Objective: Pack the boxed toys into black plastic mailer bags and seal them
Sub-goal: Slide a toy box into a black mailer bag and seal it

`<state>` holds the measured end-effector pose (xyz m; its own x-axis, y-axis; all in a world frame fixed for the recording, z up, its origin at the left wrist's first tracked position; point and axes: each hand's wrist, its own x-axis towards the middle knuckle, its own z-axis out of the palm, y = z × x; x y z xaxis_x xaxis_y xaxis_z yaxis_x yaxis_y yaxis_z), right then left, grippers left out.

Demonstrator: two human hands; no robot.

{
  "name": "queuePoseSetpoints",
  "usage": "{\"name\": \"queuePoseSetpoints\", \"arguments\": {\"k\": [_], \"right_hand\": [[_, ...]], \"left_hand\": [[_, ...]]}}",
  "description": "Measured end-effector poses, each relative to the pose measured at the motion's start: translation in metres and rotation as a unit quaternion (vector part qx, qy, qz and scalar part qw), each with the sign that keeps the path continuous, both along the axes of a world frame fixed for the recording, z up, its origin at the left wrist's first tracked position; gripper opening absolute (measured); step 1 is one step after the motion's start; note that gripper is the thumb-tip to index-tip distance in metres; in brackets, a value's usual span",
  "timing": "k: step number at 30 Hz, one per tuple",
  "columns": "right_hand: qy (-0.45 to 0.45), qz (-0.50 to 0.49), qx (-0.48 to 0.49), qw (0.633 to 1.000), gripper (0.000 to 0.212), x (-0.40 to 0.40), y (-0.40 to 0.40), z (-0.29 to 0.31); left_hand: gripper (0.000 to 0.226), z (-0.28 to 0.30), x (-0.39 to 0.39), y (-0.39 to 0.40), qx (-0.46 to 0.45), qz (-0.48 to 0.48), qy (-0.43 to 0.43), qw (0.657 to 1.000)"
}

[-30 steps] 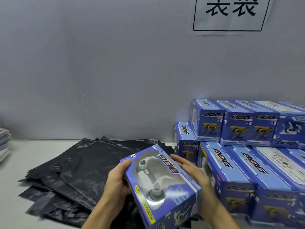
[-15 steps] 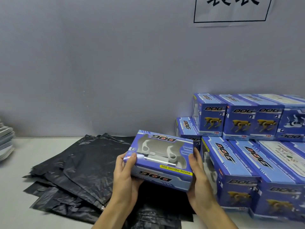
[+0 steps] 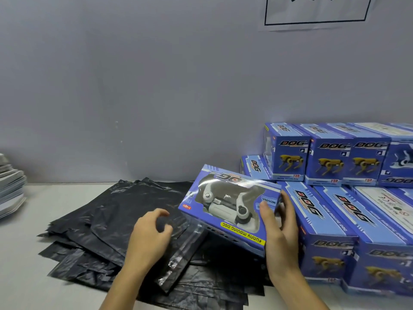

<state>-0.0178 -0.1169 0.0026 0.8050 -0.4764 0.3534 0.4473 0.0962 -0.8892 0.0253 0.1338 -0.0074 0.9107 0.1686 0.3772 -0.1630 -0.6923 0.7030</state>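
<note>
Now your left hand has let go of the box, which both hands carried half a second ago, and it has come down onto the pile of black bags on the tabletop. Its fingers are loosely curled over the top bag, beside the shiny seal strip; I cannot tell for sure if they already pinch the film or only touch it. Your right hand alone holds the box, its grip clamped on the right end with the thumb on the window face and the other fingers behind. The box hangs in the air, tilted, over the right edge of the bags and just beside the stack of boxes.

This change means, I think, that picking a box is finished and you now start to take one bag and open its mouth. No bag looks open and nothing is packed or sealed in view, so the task seems near its beginning. The film is thin and slippery, so several bags may lift together; separate only the top one
</note>
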Motion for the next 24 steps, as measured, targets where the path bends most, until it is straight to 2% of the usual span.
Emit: {"name": "queuePoseSetpoints", "arguments": {"k": [3,5,8,13,17,22,24], "right_hand": [[-0.033,-0.017,-0.044,0.998,0.068,-0.004,0.006,0.002],[-0.038,-0.022,-0.058,0.997,0.067,-0.004,0.01,0.003],[-0.034,-0.005,-0.026,0.999,0.06,-0.004,0.011,0.003],[0.021,0.026,0.104,0.994,0.068,0.003,0.007,-0.003],[0.048,0.065,0.215,0.973,0.055,0.006,0.006,-0.003],[0.062,0.105,0.262,0.957,0.025,0.004,0.004,-0.001],[0.07,0.114,0.274,0.952,0.026,0.005,0.003,-0.003]], "left_hand": [[0.035,-0.013,0.003,0.001,0.182,-0.033,0.103,0.977],[0.045,-0.016,0.003,-0.002,0.22,-0.049,0.13,0.966],[0.051,-0.017,0.0,-0.013,0.223,-0.077,0.125,0.964],[0.044,-0.012,-0.005,-0.024,0.146,-0.116,0.111,0.976],[0.026,-0.007,-0.005,-0.016,0.172,-0.14,0.118,0.968],[0.04,-0.002,-0.008,-0.013,0.092,-0.172,0.081,0.977],[0.035,0.0,-0.008,-0.012,0.106,-0.185,0.085,0.973]]}}
